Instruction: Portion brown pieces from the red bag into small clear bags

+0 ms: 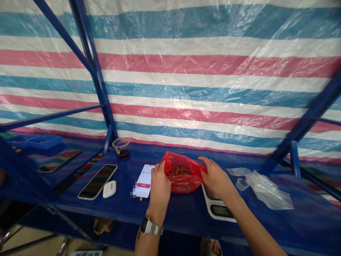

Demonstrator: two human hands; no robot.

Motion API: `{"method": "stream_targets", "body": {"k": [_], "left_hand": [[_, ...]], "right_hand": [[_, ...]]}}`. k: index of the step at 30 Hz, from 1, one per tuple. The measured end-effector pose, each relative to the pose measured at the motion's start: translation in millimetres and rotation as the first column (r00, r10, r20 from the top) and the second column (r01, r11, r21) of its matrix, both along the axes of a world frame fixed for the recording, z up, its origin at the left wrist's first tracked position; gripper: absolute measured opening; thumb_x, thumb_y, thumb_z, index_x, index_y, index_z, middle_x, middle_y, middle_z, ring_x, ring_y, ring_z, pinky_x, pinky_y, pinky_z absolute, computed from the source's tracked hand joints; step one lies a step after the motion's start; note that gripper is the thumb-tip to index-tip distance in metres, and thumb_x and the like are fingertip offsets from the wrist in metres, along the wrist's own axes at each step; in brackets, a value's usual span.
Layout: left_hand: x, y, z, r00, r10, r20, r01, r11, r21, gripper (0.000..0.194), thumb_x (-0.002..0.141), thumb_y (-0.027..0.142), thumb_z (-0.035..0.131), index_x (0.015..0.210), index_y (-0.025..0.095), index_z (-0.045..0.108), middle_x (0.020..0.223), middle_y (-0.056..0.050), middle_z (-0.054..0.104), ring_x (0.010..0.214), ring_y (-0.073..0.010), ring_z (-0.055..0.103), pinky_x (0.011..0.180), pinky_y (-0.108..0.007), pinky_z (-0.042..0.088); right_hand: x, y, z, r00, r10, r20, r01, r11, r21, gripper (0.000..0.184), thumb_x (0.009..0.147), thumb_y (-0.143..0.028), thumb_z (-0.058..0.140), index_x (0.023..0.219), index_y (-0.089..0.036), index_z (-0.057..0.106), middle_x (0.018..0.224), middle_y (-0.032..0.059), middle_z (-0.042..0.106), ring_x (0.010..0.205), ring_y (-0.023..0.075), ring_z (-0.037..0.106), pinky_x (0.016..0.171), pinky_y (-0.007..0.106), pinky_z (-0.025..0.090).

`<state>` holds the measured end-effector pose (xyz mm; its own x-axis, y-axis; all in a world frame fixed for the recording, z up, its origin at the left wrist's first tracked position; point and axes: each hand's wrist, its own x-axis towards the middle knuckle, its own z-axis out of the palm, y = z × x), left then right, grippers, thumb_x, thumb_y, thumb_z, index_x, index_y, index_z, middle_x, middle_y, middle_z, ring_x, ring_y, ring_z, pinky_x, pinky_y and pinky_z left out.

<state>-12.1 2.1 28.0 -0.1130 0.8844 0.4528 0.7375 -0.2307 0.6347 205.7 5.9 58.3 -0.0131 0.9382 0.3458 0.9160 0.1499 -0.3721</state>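
A red plastic bag [186, 183] stands on the blue shelf with its mouth spread wide. Small reddish-brown pieces [179, 170] lie inside, too small to name for sure. My left hand [160, 181] grips the bag's left rim, fingers closed on the plastic. On the opposite rim, my right hand [212, 176] pinches the bag between thumb and fingers. Partly under my right forearm is a white digital scale [213, 209] with a dark display. Just left of my left hand lies a phone with a lit timer screen [145, 177].
On the blue shelf [183, 213], a dark phone [98, 182], a white earbud case [109, 189] and a cup of dark liquid [122, 149] sit left. Clear plastic bags [269, 192] and a small clear cup [242, 184] lie right. Blue posts [93, 67] frame the shelf before a striped tarp [199, 89].
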Motion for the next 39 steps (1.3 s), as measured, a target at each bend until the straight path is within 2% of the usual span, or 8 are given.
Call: {"method": "stream_targets", "body": {"k": [4, 7, 14, 19, 23, 27, 35, 39], "left_hand": [[-3, -1, 0.5, 1.000, 0.016, 0.025, -0.017, 1.000, 0.008, 0.062, 0.084, -0.008, 0.039, 0.139, 0.013, 0.060, 0.117, -0.016, 0.064, 0.112, -0.0281, 0.059, 0.103, -0.044, 0.050], [-1, -2, -6.8, 0.997, 0.073, -0.009, -0.073, 0.997, -0.006, 0.057, 0.086, -0.003, 0.044, 0.139, 0.012, 0.059, 0.128, -0.020, 0.056, 0.119, -0.0312, 0.056, 0.106, -0.050, 0.048], [-5, 5, -18.6, 0.994, -0.071, 0.083, 0.066, 0.996, 0.059, 0.081, 0.069, -0.013, 0.040, 0.142, 0.019, 0.056, 0.129, -0.012, 0.058, 0.124, -0.0233, 0.057, 0.115, -0.041, 0.045], [-1, 0, -7.4, 0.993, -0.021, 0.112, 0.012, 0.997, 0.076, 0.058, 0.085, -0.003, 0.042, 0.135, 0.019, 0.060, 0.136, -0.014, 0.049, 0.129, -0.0270, 0.053, 0.117, -0.049, 0.043], [9, -17, 6.3, 0.990, 0.107, 0.088, -0.124, 0.969, 0.213, 0.033, 0.096, 0.017, 0.052, 0.127, 0.021, 0.065, 0.142, -0.015, 0.038, 0.135, -0.0336, 0.044, 0.115, -0.056, 0.042], [20, -33, 16.1, 0.988, 0.134, 0.082, -0.153, 0.939, 0.309, 0.027, 0.098, 0.017, 0.051, 0.118, 0.022, 0.067, 0.134, -0.014, 0.045, 0.122, -0.0312, 0.048, 0.107, -0.053, 0.047], [32, -44, 14.6, 1.000, 0.006, 0.028, -0.015, 0.931, 0.366, 0.026, 0.096, 0.009, 0.050, 0.110, 0.023, 0.067, 0.124, -0.011, 0.052, 0.117, -0.0265, 0.054, 0.102, -0.045, 0.050], [32, -43, 13.7, 1.000, -0.006, 0.030, -0.005, 0.927, 0.374, 0.026, 0.095, 0.008, 0.050, 0.107, 0.023, 0.067, 0.122, -0.010, 0.054, 0.116, -0.0258, 0.056, 0.102, -0.045, 0.051]], "right_hand": [[-3, -7, 1.2, 0.974, 0.217, 0.058, -0.225, 0.952, 0.206, 0.049, 0.090, -0.007, 0.050, 0.135, -0.021, 0.061, 0.142, 0.0103, 0.061, 0.131, 0.0247, 0.054, 0.111, 0.040, 0.042], [-8, -14, -1.6, 0.942, 0.295, 0.159, -0.321, 0.931, 0.177, 0.030, 0.096, -0.013, 0.051, 0.111, -0.026, 0.073, 0.124, 0.0050, 0.072, 0.122, 0.0236, 0.058, 0.106, 0.041, 0.042], [0, -22, -16.7, 0.960, 0.060, 0.275, -0.111, 0.978, 0.175, 0.027, 0.102, -0.023, 0.051, 0.095, -0.024, 0.077, 0.100, 0.0072, 0.078, 0.112, 0.0304, 0.058, 0.099, 0.048, 0.036], [33, -28, -13.7, 0.995, 0.096, -0.027, -0.085, 0.958, 0.275, 0.028, 0.103, -0.031, 0.048, 0.107, -0.025, 0.076, 0.110, 0.0057, 0.077, 0.107, 0.0250, 0.063, 0.097, 0.041, 0.041], [69, -43, -12.5, 0.948, -0.139, -0.285, 0.245, 0.891, 0.381, 0.035, 0.098, -0.038, 0.047, 0.103, -0.019, 0.076, 0.100, 0.0110, 0.076, 0.092, 0.0266, 0.066, 0.089, 0.039, 0.047], [95, -59, -14.8, 0.821, -0.428, -0.379, 0.540, 0.797, 0.271, 0.039, 0.093, -0.040, 0.047, 0.104, -0.017, 0.077, 0.084, 0.0115, 0.073, 0.077, 0.0280, 0.064, 0.074, 0.038, 0.045], [137, -72, -26.4, 0.848, -0.513, -0.134, 0.523, 0.769, 0.367, 0.043, 0.088, -0.027, 0.044, 0.115, -0.018, 0.075, 0.114, 0.0143, 0.072, 0.097, 0.0328, 0.062, 0.089, 0.044, 0.047], [149, -62, -20.8, 0.874, -0.485, -0.016, 0.458, 0.814, 0.358, 0.039, 0.090, -0.024, 0.044, 0.112, -0.021, 0.075, 0.115, 0.0112, 0.074, 0.102, 0.0320, 0.063, 0.092, 0.044, 0.047]]}}
